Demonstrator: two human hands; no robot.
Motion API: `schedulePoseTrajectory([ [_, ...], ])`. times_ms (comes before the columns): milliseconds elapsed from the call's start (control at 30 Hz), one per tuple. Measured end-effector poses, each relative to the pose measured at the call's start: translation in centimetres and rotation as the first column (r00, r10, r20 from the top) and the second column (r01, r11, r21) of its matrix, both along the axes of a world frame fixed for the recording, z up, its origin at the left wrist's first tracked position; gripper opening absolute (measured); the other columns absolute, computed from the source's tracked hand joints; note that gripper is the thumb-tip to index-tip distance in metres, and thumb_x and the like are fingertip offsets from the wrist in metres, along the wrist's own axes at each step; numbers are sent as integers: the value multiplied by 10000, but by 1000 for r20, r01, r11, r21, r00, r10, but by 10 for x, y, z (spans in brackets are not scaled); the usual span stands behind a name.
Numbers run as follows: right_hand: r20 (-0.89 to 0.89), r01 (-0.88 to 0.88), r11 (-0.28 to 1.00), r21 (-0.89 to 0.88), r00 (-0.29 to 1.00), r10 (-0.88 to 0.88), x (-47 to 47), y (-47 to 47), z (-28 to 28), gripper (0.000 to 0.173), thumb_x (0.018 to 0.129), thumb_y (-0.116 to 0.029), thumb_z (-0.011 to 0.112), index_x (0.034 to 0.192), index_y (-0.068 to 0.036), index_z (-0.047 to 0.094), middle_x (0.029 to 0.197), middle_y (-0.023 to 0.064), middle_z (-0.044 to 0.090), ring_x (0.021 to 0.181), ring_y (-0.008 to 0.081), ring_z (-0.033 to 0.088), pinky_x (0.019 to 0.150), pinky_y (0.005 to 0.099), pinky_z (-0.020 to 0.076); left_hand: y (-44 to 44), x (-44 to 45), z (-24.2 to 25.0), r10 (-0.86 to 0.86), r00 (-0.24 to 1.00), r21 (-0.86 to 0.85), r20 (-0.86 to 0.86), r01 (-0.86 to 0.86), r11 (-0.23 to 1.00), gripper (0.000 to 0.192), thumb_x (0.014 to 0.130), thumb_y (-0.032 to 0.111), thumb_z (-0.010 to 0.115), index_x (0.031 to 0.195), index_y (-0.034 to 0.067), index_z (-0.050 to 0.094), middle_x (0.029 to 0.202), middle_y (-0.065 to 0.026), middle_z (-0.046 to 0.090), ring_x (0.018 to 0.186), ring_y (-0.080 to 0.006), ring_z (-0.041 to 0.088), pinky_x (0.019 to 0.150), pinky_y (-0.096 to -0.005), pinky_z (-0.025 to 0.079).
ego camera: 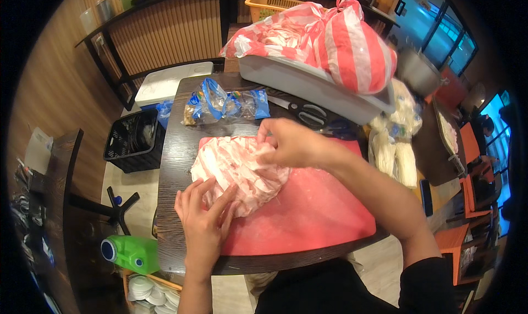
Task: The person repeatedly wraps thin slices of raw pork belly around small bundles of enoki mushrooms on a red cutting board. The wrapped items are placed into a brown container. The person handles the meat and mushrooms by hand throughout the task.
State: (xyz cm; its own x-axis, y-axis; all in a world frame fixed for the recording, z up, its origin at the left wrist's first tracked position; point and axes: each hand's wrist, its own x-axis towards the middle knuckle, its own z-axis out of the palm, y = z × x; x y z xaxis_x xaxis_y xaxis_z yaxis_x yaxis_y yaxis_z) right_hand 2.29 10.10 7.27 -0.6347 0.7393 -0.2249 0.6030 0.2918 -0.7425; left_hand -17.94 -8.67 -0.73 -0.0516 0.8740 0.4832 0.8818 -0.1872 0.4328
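Note:
A flat heap of thin raw meat slices (pixel 241 171), pink with pale fat, lies on the left part of a red cutting board (pixel 305 215). My left hand (pixel 202 215) rests on the heap's near left edge, its fingers spread and gripping nothing. At the far right side of the heap, my right hand (pixel 288 144) has thumb and fingers pinched on some of the meat; the exact piece is partly hidden by the fingers.
Beyond the board lie a clear-and-blue plastic package (pixel 227 103) and black-handled scissors (pixel 311 115). A grey tub (pixel 305 76) holds red-and-white striped bags (pixel 354 45). White noodle-like bundles (pixel 394 159) and a phone (pixel 426 197) are at right. A green jug (pixel 132 252) stands lower left.

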Motion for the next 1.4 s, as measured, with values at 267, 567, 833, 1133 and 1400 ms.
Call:
schedulePoseTrajectory([
  [267,-344,109,934,-339,910,-231,-41,51,62,91,930,-60,752,993,-46,689,844,51,696,690,114,587,574,271,447,1,-1,-2,-9,1000,2,-20,9,1000,439,865,168,861,1289,266,802,1394,-93,638,1340,-349,570,1183,-640,339],
  [567,-491,37,979,-199,861,-133,0,58,155,164,968,-153,724,1108,-74,691,1104,103,825,843,69,661,697,257,495,-6,5,9,-11,1000,-10,-17,11,1000,466,884,143,843,1340,205,770,1412,-121,629,1359,-339,568,1215,-627,328],
  [833,-630,14,990,-144,770,-103,85,38,160,302,1016,-241,732,1195,-1,776,1089,101,801,853,94,721,676,220,555,-22,15,34,-18,1000,199,22,13,980,410,892,6,768,1301,38,758,1285,-179,694,1245,-387,656,1171,-560,441],
  [1133,-156,10,259,-966,777,-610,174,-184,-45,426,1117,-165,619,1489,0,492,1302,224,717,955,243,773,782,375,661,-40,46,22,-196,974,247,110,164,955,303,957,53,701,1237,-54,746,1126,-219,709,1070,-396,684,1082,-582,503],
  [1400,-348,333,762,-555,740,-576,269,-215,-24,278,1085,-209,685,1283,-17,657,1019,83,770,812,127,723,680,274,587,3,117,27,-427,902,13,67,428,904,285,894,-24,733,1178,-16,757,1005,-194,676,908,-365,671,833,-437,543],
])
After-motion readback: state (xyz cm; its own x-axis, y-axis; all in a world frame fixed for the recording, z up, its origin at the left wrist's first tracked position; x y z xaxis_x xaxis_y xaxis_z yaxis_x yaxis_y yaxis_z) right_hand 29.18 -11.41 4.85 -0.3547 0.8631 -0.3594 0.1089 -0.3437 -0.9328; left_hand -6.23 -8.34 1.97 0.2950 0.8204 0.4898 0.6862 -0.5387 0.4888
